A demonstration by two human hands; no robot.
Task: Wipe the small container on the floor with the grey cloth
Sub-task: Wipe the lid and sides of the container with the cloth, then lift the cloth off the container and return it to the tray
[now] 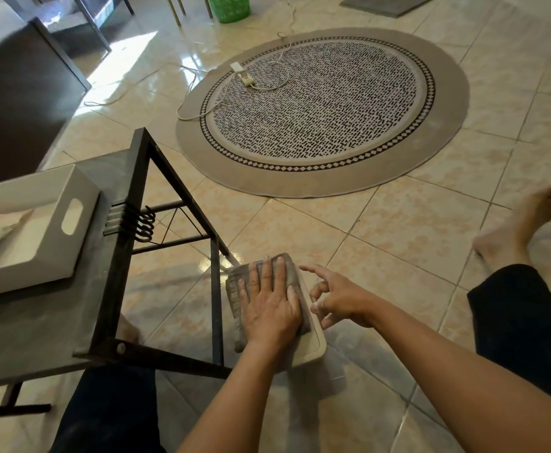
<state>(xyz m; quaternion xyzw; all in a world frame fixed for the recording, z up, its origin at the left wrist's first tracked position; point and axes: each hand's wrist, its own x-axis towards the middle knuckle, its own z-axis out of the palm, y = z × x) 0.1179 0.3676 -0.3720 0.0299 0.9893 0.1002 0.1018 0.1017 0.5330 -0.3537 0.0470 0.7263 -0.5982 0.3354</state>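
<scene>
A small cream container (313, 346) with rounded corners stands on the tiled floor just right of the table leg. The folded grey cloth (235, 289) lies over its top and covers most of it. My left hand (269, 304) lies flat on the cloth, fingers spread, pressing it onto the container. My right hand (336, 297) is beside the container's right edge, fingers loosely curled and apart, fingertips at or near the rim; whether they touch it is unclear.
A low dark metal-framed table (55, 335) stands at left, holding a white tray (71, 256) with a handle slot. A round patterned rug (323, 109) with a power strip (244, 75) and cord lies ahead. My leg and bare foot (525, 220) stretch out at right.
</scene>
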